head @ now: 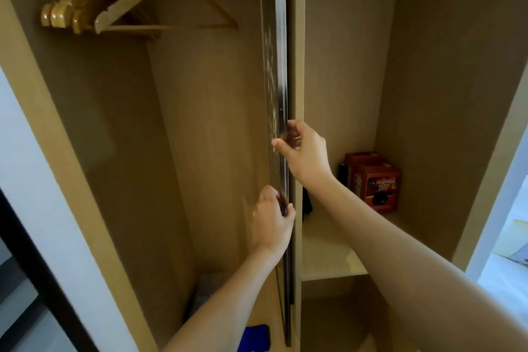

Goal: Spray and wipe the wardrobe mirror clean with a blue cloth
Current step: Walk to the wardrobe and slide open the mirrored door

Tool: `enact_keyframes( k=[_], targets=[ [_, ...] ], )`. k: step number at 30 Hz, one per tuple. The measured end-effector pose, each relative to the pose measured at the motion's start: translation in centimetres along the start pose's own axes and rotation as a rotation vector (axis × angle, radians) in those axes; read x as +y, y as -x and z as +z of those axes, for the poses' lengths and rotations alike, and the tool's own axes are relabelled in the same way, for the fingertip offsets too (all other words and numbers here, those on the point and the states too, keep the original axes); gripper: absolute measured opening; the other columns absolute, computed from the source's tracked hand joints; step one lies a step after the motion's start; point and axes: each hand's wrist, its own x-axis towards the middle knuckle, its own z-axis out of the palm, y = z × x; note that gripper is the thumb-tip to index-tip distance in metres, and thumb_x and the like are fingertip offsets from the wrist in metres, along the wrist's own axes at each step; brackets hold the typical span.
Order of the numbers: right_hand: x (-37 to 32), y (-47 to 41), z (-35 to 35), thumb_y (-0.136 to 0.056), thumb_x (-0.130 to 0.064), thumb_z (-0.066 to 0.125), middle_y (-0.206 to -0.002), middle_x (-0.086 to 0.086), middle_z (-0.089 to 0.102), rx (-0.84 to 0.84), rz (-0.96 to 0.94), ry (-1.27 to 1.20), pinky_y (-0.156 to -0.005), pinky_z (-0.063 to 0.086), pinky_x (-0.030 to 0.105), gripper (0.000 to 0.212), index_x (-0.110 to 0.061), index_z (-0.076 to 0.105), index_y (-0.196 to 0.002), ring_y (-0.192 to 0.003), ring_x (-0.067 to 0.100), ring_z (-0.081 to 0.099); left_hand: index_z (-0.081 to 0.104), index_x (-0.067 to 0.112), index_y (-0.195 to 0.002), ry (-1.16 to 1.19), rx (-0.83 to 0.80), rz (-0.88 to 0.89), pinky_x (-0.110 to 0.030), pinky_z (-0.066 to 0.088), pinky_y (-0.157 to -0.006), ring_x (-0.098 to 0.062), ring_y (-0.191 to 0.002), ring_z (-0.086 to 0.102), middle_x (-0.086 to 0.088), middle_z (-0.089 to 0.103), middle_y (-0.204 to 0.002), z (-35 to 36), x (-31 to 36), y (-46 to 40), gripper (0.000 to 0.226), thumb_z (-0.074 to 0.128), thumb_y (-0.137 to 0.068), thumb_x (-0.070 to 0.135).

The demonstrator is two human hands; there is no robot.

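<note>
While the mirror door (278, 71) stands edge-on in the middle of the wardrobe, both hands hold its thin edge. On the mirror side are white specks. The right hand (304, 151) grips the edge higher up — thumb on one side, fingers curled round the other. The left hand (271, 223) grips it lower down. A blue cloth (255, 338) lies at the bottom, apart from the fingers. Wooden hangers (114, 6) hang top left — red boxes (374, 180) sit on a shelf (325, 254).
</note>
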Motion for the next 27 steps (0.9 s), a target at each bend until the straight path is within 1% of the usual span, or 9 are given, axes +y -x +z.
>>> enact_keyframes(
  k=[4, 7, 9, 12, 15, 18, 21, 25, 27],
  targets=[
    [-0.5, 0.9, -0.5, -0.089, -0.025, 0.068, -0.111, 0.000, 0.065, 0.003, 0.004, 0.000, -0.088, 0.048, 0.021, 0.052, -0.013, 0.049, -0.135, -0.101, 0.012, 0.062, 0.045, 0.024, -0.092, 0.010, -0.013, 0.035, -0.010, 0.046, -0.059, -0.004, -0.075, 0.057, 0.008, 0.055, -0.092, -0.7, 0.3, 0.9, 0.023, 0.067, -0.088, 0.027],
    [-0.9, 1.7, -0.9, -0.089, -0.024, 0.068, -0.104, -0.002, 0.065, 0.000, -0.006, -0.002, -0.079, 0.046, 0.014, 0.050, -0.012, 0.050, -0.134, -0.095, 0.010, 0.061, 0.045, 0.023, -0.091, 0.017, -0.005, 0.028, -0.014, 0.050, -0.062, -0.007, -0.077, 0.059, 0.006, 0.056, -0.092, -0.9, 0.5, 1.7, 0.022, 0.067, -0.088, 0.026],
    [-1.2, 2.2, -1.4, -0.089, -0.024, 0.068, -0.102, -0.003, 0.064, -0.010, -0.013, -0.006, -0.077, 0.045, 0.013, 0.050, -0.012, 0.050, -0.134, -0.092, 0.009, 0.061, 0.046, 0.022, -0.092, 0.011, 0.010, 0.022, -0.016, 0.051, -0.064, -0.008, -0.077, 0.060, 0.005, 0.057, -0.091, -1.0, 0.8, 2.4, 0.021, 0.066, -0.088, 0.026],
    [-1.6, 3.0, -2.1, -0.090, -0.023, 0.068, -0.103, -0.003, 0.065, -0.037, -0.020, -0.024, -0.081, 0.046, 0.016, 0.050, -0.013, 0.049, -0.135, -0.094, 0.008, 0.062, 0.048, 0.020, -0.093, 0.002, 0.032, 0.023, -0.018, 0.053, -0.068, -0.008, -0.078, 0.060, 0.004, 0.058, -0.090, -1.2, 1.3, 3.3, 0.020, 0.067, -0.088, 0.026],
    [-2.0, 3.8, -2.9, -0.089, -0.023, 0.068, -0.107, -0.002, 0.064, -0.066, -0.021, -0.030, -0.087, 0.050, 0.022, 0.049, -0.014, 0.049, -0.134, -0.097, 0.009, 0.062, 0.047, 0.022, -0.094, 0.002, 0.047, 0.003, -0.013, 0.049, -0.065, -0.006, -0.078, 0.059, 0.006, 0.057, -0.091, -1.5, 2.1, 4.5, 0.021, 0.067, -0.088, 0.026],
    [-2.8, 4.8, -3.7, -0.089, -0.022, 0.067, -0.105, -0.005, 0.060, -0.100, -0.014, -0.060, -0.080, 0.046, 0.016, 0.051, -0.014, 0.048, -0.135, -0.093, 0.005, 0.058, 0.047, 0.022, -0.094, -0.012, 0.067, -0.028, -0.009, 0.043, -0.060, -0.004, -0.077, 0.057, 0.007, 0.055, -0.090, -1.8, 2.9, 5.7, 0.022, 0.067, -0.088, 0.026],
    [-3.3, 5.8, -4.4, -0.090, -0.022, 0.067, -0.108, -0.001, 0.061, -0.110, -0.018, -0.077, -0.073, 0.043, 0.012, 0.051, -0.014, 0.048, -0.136, -0.090, 0.004, 0.057, 0.044, 0.022, -0.093, -0.026, 0.087, -0.050, -0.008, 0.040, -0.058, -0.004, -0.075, 0.055, 0.007, 0.053, -0.089, -2.1, 3.5, 6.9, 0.025, 0.068, -0.087, 0.024],
    [-3.8, 7.2, -5.1, -0.090, -0.022, 0.067, -0.110, 0.001, 0.061, -0.120, -0.038, -0.094, -0.066, 0.041, 0.009, 0.047, -0.014, 0.049, -0.133, -0.088, 0.003, 0.055, 0.043, 0.025, -0.094, -0.048, 0.118, -0.056, -0.012, 0.047, -0.063, -0.005, -0.077, 0.057, 0.008, 0.053, -0.090, -2.5, 4.1, 8.5, 0.027, 0.069, -0.086, 0.025],
    [-3.9, 7.8, -5.5, -0.091, -0.023, 0.067, -0.111, 0.000, 0.060, -0.123, -0.054, -0.100, -0.071, 0.043, 0.011, 0.046, -0.015, 0.049, -0.133, -0.088, 0.002, 0.054, 0.043, 0.025, -0.095, -0.046, 0.134, -0.060, -0.013, 0.049, -0.065, -0.005, -0.079, 0.059, 0.008, 0.054, -0.092, -2.5, 4.3, 9.2, 0.028, 0.069, -0.086, 0.026]
  ],
)
